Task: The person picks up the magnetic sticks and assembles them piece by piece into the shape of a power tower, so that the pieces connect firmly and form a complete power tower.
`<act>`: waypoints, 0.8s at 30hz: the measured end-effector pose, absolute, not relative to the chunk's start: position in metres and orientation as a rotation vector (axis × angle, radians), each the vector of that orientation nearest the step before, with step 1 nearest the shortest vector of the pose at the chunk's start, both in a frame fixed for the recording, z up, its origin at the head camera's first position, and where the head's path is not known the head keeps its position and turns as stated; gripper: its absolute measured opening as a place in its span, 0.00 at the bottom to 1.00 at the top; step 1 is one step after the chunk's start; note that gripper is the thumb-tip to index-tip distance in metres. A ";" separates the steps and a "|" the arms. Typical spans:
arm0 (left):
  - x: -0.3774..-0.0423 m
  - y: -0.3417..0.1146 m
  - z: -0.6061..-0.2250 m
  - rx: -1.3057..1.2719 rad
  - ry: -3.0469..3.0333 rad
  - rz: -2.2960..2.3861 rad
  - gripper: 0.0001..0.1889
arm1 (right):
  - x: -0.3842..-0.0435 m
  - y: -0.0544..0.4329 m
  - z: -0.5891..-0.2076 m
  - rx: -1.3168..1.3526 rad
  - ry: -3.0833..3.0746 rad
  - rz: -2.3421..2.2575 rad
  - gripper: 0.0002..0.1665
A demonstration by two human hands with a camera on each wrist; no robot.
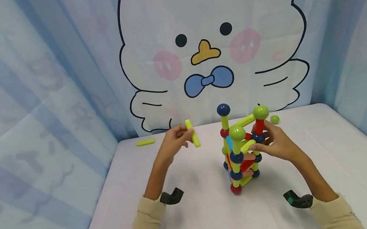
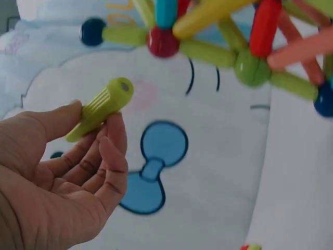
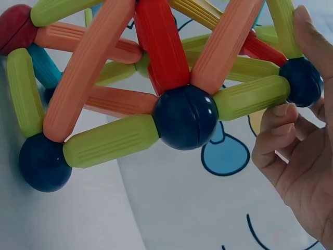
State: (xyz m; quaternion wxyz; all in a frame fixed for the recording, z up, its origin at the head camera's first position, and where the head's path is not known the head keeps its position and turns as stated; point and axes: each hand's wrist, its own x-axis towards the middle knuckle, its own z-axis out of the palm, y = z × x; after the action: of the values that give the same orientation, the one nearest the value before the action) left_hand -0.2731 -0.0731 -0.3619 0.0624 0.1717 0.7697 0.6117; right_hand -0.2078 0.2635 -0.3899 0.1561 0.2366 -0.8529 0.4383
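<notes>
My left hand (image 1: 174,143) pinches a yellow-green magnetic rod (image 1: 192,133) between thumb and fingers, left of the tower. In the left wrist view the rod (image 2: 99,108) points up to the right, with a small metal disc in its end. The tower of magnetic rods and balls (image 1: 236,166) stands upright on the table, with blue, red and green balls joined by coloured rods. My right hand (image 1: 277,143) grips the tower's right side at an upper dark blue ball (image 3: 302,82). Green balls (image 1: 237,133) and one blue ball (image 1: 223,109) top the tower's posts.
Another yellow-green rod (image 1: 145,142) lies at the table's back left. A loose green ball (image 1: 274,119) sits behind my right hand near the back edge. A curtain (image 1: 199,2) with a printed cartoon bird hangs right behind the white table (image 1: 192,209).
</notes>
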 end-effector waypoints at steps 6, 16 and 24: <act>-0.245 -0.034 -0.351 0.681 2.122 1.904 0.16 | -0.204 0.256 -0.392 0.682 -2.413 1.210 0.27; -0.237 -0.012 -0.352 0.784 2.178 1.829 0.16 | -0.201 0.251 -0.392 0.695 -2.395 1.162 0.28; -0.241 0.000 -0.349 0.786 2.217 1.837 0.15 | -0.201 0.250 -0.393 0.695 -2.382 1.157 0.28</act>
State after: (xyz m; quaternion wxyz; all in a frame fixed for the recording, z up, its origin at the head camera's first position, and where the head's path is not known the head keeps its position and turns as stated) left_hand -0.2406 0.0000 -0.3485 0.0786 0.2625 0.7404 0.6137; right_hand -0.2006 0.2504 -0.3932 0.2005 0.2486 -0.8524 0.4140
